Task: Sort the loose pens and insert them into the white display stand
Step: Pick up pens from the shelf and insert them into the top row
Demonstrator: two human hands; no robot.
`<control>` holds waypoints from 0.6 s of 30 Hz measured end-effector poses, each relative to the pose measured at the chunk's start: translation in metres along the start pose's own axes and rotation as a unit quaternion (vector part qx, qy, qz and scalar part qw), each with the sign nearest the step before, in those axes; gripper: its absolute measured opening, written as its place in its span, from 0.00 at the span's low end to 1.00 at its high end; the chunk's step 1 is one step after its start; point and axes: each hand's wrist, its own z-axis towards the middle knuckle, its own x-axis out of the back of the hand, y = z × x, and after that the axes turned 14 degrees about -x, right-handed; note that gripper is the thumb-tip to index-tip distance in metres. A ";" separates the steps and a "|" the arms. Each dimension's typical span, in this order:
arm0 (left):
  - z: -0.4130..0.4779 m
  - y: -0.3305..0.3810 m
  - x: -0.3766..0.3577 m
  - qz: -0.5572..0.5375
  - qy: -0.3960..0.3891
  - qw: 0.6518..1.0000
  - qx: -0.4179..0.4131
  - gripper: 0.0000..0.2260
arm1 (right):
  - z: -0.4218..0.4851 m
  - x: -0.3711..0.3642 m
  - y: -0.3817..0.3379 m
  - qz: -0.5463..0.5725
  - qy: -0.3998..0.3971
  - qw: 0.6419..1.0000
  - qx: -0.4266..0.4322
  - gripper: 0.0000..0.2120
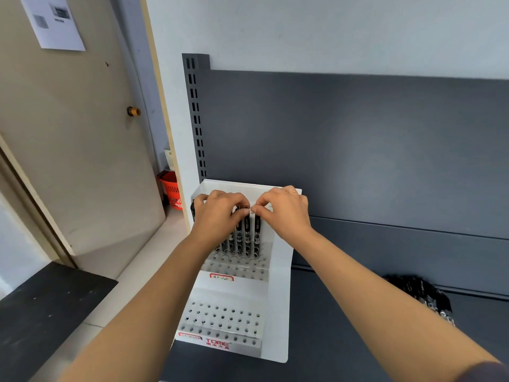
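Your white display stand [281,299] is jammed into the left corner of the dark grey shelf [344,340]. Its back is up against the grey back panel [358,147] and it's just beside the slotted upright [195,119]. Left of the stand the shelf edge drops off to the floor, with a door [68,161] and an orange basket [172,193] down there. The open room is all on your right, where the shelf runs to the loose pens [424,296], a black heap lying well apart from the stand.

Writing-wise, the front lip of the stand has a red "TOME" label [217,342] with smaller characters under it that I can't make out. The middle step has a red-bordered handwritten tag [221,277], too blurry to read. Same for the printed sheet [52,20] on the door.

The stand is stepped tiers of holes. The top tier holds a row of black standing pens [246,232], upright in the back holes. The holes in front of them and on the lower tier show open.

Both hands are up at the pen tops. Your right hand [283,210], with a ring [292,192] on it, has thumb and forefinger pinched on the top of one standing pen. Your left hand [220,213] has its fingers curled, tips touching the pen tops next to it. A dark bundle [192,212] pokes out at its outer edge, gripped in the hand. Probably pens, but I can't tell for sure.
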 end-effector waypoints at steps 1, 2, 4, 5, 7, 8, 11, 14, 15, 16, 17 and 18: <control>0.000 0.000 0.000 0.001 0.001 1.000 0.001 0.05 | 0.001 0.000 -0.001 -0.006 -0.005 1.000 -0.005 0.10; 0.000 0.000 0.000 0.003 -0.001 1.000 0.002 0.05 | 0.001 -0.001 -0.002 -0.010 -0.009 1.000 -0.008 0.11; 0.002 0.001 -0.001 0.010 -0.004 1.000 0.003 0.05 | 0.000 -0.002 -0.004 -0.013 -0.011 1.000 -0.006 0.11; 0.002 0.001 -0.001 0.013 -0.006 1.000 0.003 0.05 | -0.001 -0.003 -0.004 -0.015 -0.009 1.000 -0.003 0.11; 0.003 0.001 -0.002 0.016 -0.006 1.000 0.005 0.05 | -0.005 -0.005 -0.003 -0.020 -0.005 1.000 0.003 0.11; 0.003 0.002 -0.003 0.014 -0.002 1.000 0.005 0.05 | -0.006 -0.005 -0.002 -0.019 -0.005 1.000 0.003 0.12; 0.006 0.010 -0.002 -0.005 0.034 0.999 -0.001 0.06 | -0.008 -0.003 0.004 0.013 0.005 1.000 0.011 0.12; 0.015 0.028 -0.003 -0.009 0.069 0.997 -0.041 0.07 | -0.009 0.007 0.021 0.044 0.039 0.998 0.022 0.11; 0.019 0.035 -0.005 -0.010 0.077 0.995 -0.058 0.07 | -0.009 0.011 0.029 0.051 0.045 0.998 0.019 0.10; 0.024 0.043 -0.007 -0.011 0.083 0.994 -0.076 0.07 | -0.009 0.015 0.038 0.059 0.050 0.997 0.013 0.10; 0.030 0.053 -0.010 -0.010 0.084 0.992 -0.093 0.07 | -0.010 0.020 0.050 0.066 0.054 0.996 0.003 0.10; 0.035 0.063 -0.015 -0.009 0.081 0.991 -0.110 0.07 | -0.010 0.025 0.062 0.071 0.057 0.996 -0.009 0.09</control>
